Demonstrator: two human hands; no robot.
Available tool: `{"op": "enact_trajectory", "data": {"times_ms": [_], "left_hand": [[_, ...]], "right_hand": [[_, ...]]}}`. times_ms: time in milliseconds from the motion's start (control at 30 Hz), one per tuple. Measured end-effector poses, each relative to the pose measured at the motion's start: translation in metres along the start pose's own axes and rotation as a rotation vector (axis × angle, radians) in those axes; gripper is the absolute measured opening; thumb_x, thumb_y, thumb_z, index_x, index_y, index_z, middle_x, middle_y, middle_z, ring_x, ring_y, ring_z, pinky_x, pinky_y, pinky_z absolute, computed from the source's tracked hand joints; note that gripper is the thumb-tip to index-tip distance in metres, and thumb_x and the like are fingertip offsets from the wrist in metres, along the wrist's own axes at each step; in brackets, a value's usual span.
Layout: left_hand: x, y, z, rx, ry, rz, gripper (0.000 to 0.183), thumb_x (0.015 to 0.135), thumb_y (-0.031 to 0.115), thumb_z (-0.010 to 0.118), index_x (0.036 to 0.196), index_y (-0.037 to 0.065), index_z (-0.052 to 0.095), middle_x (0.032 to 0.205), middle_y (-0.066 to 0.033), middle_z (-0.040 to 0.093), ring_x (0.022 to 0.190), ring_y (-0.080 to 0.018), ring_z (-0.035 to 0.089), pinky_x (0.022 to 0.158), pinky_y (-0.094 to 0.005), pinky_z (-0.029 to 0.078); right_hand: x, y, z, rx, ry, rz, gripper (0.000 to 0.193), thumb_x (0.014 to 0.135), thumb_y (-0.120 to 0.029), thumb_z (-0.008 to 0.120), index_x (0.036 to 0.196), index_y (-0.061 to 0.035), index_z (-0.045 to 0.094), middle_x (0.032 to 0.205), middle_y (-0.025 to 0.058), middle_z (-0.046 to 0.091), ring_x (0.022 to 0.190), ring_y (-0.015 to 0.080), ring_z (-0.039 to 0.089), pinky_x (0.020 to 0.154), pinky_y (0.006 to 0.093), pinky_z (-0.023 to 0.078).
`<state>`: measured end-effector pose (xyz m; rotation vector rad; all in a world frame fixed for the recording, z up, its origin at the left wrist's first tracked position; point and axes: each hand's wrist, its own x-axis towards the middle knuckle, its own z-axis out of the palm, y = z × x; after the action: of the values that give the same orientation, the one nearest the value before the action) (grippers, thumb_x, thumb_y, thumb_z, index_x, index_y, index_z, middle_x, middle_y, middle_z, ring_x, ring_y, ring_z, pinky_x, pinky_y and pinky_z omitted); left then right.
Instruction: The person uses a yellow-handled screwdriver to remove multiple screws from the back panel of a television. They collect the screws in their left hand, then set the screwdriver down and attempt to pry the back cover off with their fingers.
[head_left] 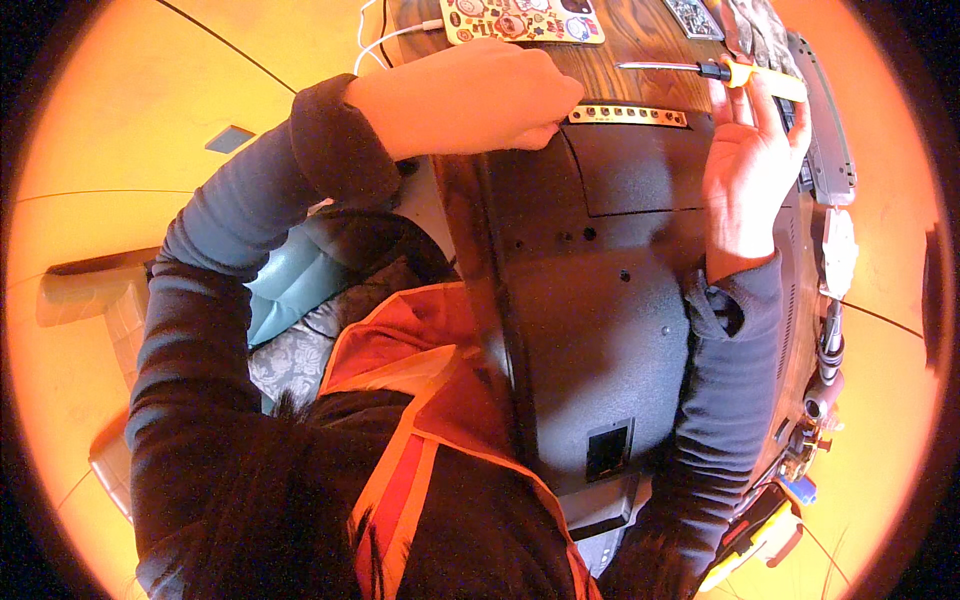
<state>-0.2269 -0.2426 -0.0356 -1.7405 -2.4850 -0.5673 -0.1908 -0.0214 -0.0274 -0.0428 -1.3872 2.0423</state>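
Note:
A large black plastic panel (590, 270), like the back of a screen, lies flat on the wooden table in front of me. Along its far edge runs a brass-coloured strip (628, 116) with a row of round sockets. My left hand (490, 100) is curled closed at the left end of this strip, knuckles up; its fingertips are hidden, so what they grip cannot be seen. On the right, palm turned up, my right hand (750, 160) holds a screwdriver (745, 77) by its yellow handle. The shaft points left, above the strip and apart from it.
A phone in a cartoon-patterned case (520, 20) lies beyond my left hand, a white cable (405, 32) plugged in. At the far right are a grey cloth (760, 35) and a dark grey device (828, 125). A yellow-black tool (760, 540) lies lower right. A teal seat (300, 275) stands left.

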Motion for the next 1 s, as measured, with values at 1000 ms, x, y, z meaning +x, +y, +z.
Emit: {"op": "enact_trajectory", "data": {"times_ms": [1000], "left_hand": [[-0.12, 0.14, 0.045, -2.692, -0.88, -0.274, 0.025, 0.093, 0.032, 0.04, 0.078, 0.013, 0.036, 0.045, 0.0066, 0.022, 0.034, -0.0054, 0.023, 0.033, -0.0233, 0.017]], "right_hand": [[-0.117, -0.102, 0.036, -0.035, -0.094, 0.224, 0.03, 0.089, -0.009, 0.05, 0.116, 0.003, 0.043, 0.117, 0.0165, 0.05, 0.108, 0.0264, 0.05, 0.097, 0.04, 0.041]]}}
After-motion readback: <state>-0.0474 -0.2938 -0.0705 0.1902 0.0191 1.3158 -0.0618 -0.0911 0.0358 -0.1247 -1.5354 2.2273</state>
